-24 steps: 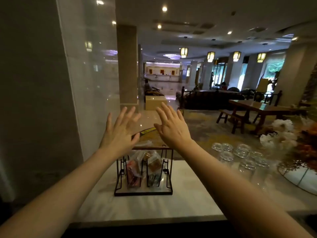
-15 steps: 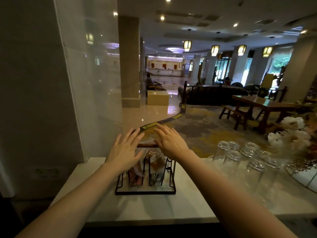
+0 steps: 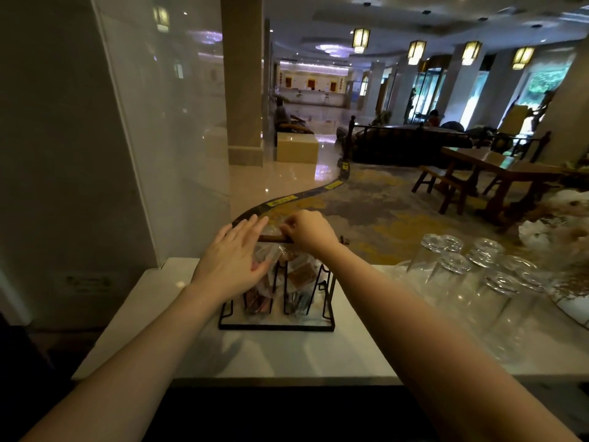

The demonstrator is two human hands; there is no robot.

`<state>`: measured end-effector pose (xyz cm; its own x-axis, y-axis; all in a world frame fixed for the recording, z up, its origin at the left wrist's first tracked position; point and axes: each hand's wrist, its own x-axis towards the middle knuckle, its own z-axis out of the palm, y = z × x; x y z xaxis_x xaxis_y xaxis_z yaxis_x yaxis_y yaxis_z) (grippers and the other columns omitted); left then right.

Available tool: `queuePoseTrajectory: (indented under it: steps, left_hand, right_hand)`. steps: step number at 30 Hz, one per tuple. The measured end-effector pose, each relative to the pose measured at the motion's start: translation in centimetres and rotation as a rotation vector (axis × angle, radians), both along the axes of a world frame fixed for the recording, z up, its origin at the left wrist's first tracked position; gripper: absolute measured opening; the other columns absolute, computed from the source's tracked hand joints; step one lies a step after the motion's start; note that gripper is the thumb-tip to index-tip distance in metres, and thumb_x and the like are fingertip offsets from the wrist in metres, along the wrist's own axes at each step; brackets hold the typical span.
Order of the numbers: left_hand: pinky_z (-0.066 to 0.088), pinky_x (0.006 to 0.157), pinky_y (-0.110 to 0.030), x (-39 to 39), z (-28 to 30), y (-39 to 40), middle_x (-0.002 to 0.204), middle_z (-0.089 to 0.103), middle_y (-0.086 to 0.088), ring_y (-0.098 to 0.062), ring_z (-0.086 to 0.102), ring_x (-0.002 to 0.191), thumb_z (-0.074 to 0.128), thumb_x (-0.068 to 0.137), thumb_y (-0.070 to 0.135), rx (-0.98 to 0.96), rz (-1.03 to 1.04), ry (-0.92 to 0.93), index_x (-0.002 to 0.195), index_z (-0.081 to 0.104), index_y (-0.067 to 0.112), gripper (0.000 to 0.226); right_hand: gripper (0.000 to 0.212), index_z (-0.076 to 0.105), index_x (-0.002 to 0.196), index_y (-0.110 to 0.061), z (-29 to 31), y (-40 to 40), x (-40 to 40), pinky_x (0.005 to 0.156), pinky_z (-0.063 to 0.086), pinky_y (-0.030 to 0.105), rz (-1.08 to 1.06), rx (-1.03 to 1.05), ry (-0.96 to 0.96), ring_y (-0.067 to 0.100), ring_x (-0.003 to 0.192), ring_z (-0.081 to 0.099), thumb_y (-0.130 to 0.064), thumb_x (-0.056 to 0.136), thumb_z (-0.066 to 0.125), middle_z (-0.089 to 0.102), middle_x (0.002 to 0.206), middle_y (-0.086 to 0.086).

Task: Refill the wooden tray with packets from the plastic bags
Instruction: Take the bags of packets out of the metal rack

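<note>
The white table [image 3: 287, 355] carries a black wire rack [image 3: 276, 325] near its far edge, within easy reach. Plastic bags [image 3: 271, 275] of packets stand inside it, under a wooden handle [image 3: 271, 239]. The left hand [image 3: 231, 266], fingers straight, steadies a bag; the right hand's [image 3: 307, 232] grip seems curled round the handle.

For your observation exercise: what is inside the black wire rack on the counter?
The black wire rack holds clear plastic bags of packets, some red, some orange-brown. The left hand covers the left bags' tops; counts and labels cannot be made out.
</note>
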<state>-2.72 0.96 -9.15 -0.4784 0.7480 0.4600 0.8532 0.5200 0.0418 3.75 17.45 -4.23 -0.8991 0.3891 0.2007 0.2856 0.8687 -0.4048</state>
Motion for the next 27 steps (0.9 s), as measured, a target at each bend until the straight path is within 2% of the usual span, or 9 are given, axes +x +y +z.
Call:
queuePoseTrajectory:
  steps: [3, 7, 10, 12, 17, 21, 23, 25, 27]
  left_hand:
    - [0.008, 0.119, -0.035, 0.4, 0.4, 0.0, 0.158, 0.018, -0.003, -0.017, 0.018, 0.145, 0.032, 0.09, 0.061, 0.025, 0.002, -0.047, 0.149, -0.007, 0.024, 0.08]
    - [0.01, 0.117, -0.035, 1.2, 0.9, 0.0, 0.156, 0.026, -0.008, -0.02, 0.021, 0.143, 0.039, 0.089, 0.058, 0.062, 0.029, -0.096, 0.148, -0.013, 0.021, 0.087]
    - [0.008, 0.118, -0.034, 0.9, 0.6, 0.0, 0.157, 0.021, -0.007, -0.019, 0.018, 0.145, 0.034, 0.089, 0.062, 0.029, 0.041, -0.049, 0.149, -0.011, 0.022, 0.085]
    - [0.005, 0.118, -0.035, 0.5, 0.0, 0.1, 0.16, 0.012, -0.003, -0.016, 0.011, 0.146, 0.026, 0.089, 0.064, -0.02, 0.047, 0.014, 0.15, -0.003, 0.02, 0.08]
    - [0.003, 0.119, -0.037, -0.1, -0.5, 0.3, 0.16, 0.007, 0.0, -0.014, 0.005, 0.147, 0.021, 0.089, 0.064, -0.051, 0.043, 0.045, 0.149, 0.015, 0.021, 0.074]
    - [0.002, 0.119, -0.037, 0.0, -0.5, 0.2, 0.16, 0.008, -0.001, -0.015, 0.004, 0.147, 0.017, 0.088, 0.065, -0.063, 0.043, 0.054, 0.147, 0.021, 0.017, 0.076]
    - [0.003, 0.119, -0.037, 0.0, -0.5, 0.1, 0.16, 0.009, -0.003, -0.016, 0.005, 0.147, 0.014, 0.086, 0.065, -0.077, 0.049, 0.057, 0.145, 0.025, 0.015, 0.078]
    - [0.002, 0.118, -0.037, 0.2, -0.3, 0.2, 0.16, 0.009, -0.004, -0.016, 0.005, 0.147, 0.018, 0.089, 0.064, -0.088, 0.055, 0.071, 0.146, 0.024, 0.014, 0.076]
    - [0.001, 0.118, -0.037, 0.3, -0.1, 0.2, 0.16, 0.008, -0.003, -0.017, 0.005, 0.147, 0.023, 0.09, 0.063, -0.109, 0.06, 0.06, 0.146, 0.022, 0.015, 0.074]
  right_hand:
    - [0.031, 0.061, 0.064, -0.022, 0.2, 0.0, -0.4, 0.069, 0.054, 0.04, -0.059, -0.118, 0.073, 0.026, 0.075, 0.065, -0.03, 0.094, 0.053, 0.067, 0.074, 0.005]
    - [0.033, 0.072, 0.078, -0.005, 0.8, 0.1, -0.4, 0.085, 0.053, 0.046, -0.106, -0.311, 0.259, 0.028, 0.084, 0.068, -0.029, 0.093, 0.054, 0.073, 0.083, 0.014]
    - [0.029, 0.071, 0.077, -0.009, 0.8, 0.5, -0.1, 0.084, 0.053, 0.044, -0.173, -0.483, 0.34, 0.029, 0.087, 0.067, -0.027, 0.092, 0.054, 0.073, 0.085, 0.013]
    - [0.026, 0.069, 0.073, -0.014, 0.5, 0.8, -0.1, 0.083, 0.055, 0.048, -0.211, -0.667, 0.405, 0.033, 0.087, 0.067, -0.029, 0.089, 0.056, 0.071, 0.084, 0.013]
    - [0.029, 0.058, 0.07, -0.01, 0.6, 1.1, 0.3, 0.069, 0.047, 0.04, -0.186, -1.06, 0.541, 0.026, 0.079, 0.053, -0.021, 0.096, 0.051, 0.057, 0.086, 0.017]
    - [0.026, 0.058, 0.075, -0.01, 1.1, 1.6, -0.2, 0.051, 0.049, 0.028, -0.222, -1.288, 0.595, 0.02, 0.064, 0.055, -0.017, 0.098, 0.049, 0.058, 0.078, 0.011]
    - [0.017, 0.062, 0.092, -0.006, 2.1, 2.0, -0.1, 0.06, 0.054, 0.036, -0.223, -1.382, 0.649, 0.021, 0.069, 0.059, -0.015, 0.097, 0.049, 0.061, 0.081, 0.01]
    - [0.017, 0.059, 0.104, -0.003, 4.5, 3.0, 0.4, 0.062, 0.059, 0.038, -0.171, -1.477, 0.784, 0.022, 0.078, 0.063, -0.014, 0.095, 0.052, 0.063, 0.09, 0.012]
    - [0.029, 0.057, 0.116, -0.001, 7.8, 4.4, 1.0, 0.086, 0.057, 0.044, -0.073, -1.614, 0.943, 0.029, 0.104, 0.065, -0.013, 0.09, 0.058, 0.064, 0.116, 0.017]
